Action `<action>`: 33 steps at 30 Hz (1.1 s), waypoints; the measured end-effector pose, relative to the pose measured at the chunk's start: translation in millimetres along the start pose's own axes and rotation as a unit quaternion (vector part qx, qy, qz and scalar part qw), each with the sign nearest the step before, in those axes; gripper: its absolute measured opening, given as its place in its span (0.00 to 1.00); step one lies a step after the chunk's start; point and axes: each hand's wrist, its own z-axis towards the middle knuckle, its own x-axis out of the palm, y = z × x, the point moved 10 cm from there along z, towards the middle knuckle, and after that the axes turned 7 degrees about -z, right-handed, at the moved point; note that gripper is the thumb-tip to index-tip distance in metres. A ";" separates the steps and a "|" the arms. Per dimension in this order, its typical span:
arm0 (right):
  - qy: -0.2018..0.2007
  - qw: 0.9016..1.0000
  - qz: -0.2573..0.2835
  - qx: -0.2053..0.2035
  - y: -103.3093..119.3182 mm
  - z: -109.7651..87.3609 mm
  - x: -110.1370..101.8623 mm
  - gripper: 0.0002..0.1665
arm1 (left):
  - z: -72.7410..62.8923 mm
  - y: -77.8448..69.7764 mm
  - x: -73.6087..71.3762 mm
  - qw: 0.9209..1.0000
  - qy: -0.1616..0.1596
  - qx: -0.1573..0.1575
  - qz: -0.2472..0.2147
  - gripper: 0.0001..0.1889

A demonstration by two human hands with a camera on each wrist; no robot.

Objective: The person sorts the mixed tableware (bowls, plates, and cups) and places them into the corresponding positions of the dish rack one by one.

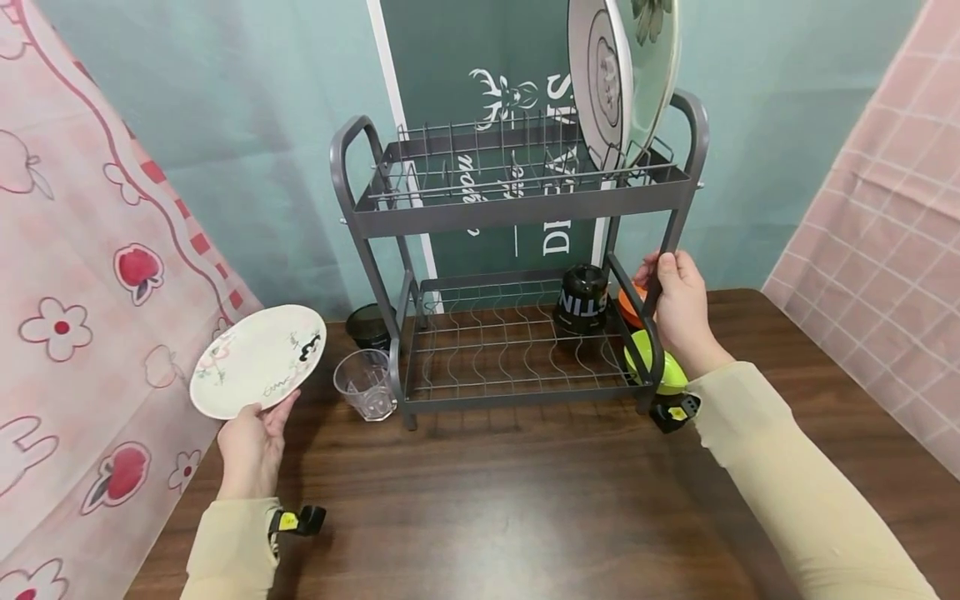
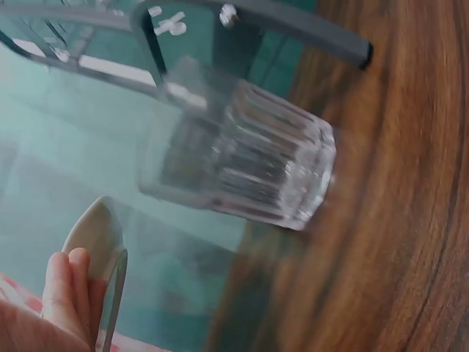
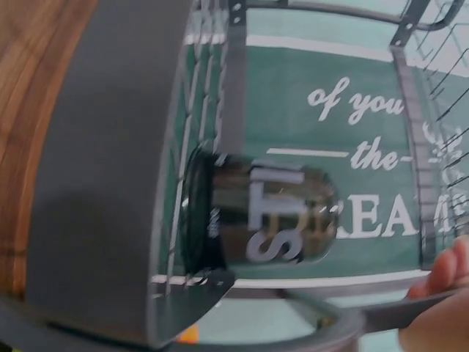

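Observation:
My left hand (image 1: 253, 446) holds a white oval plate (image 1: 258, 362) by its near edge, above the table's left side. In the left wrist view the fingers (image 2: 64, 290) lie along the plate's (image 2: 100, 238) underside. A grey two-tier dish rack (image 1: 517, 217) stands mid-table, and my right hand (image 1: 681, 310) grips its right front post. Two plates (image 1: 600, 83) stand upright at the right end of the upper tier. On the lower tier, at the right, a dark lettered cup (image 1: 582, 300) sits upside down; it shows closely in the right wrist view.
Left of the rack stand a clear glass (image 1: 366, 383) and a black cup (image 1: 367, 325) behind it. An orange bowl (image 1: 632, 304) and a lime-green bowl (image 1: 671, 371) sit by the rack's right side. Curtains hang at the left and back; pink tile-patterned cloth (image 1: 885, 225) borders the right.

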 end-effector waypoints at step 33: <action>-0.015 0.995 -0.040 0.094 25.0 -69.3 36.9 0.33 | -136.7 18.0 27.0 0.937 0.344 -0.034 0.053 0.12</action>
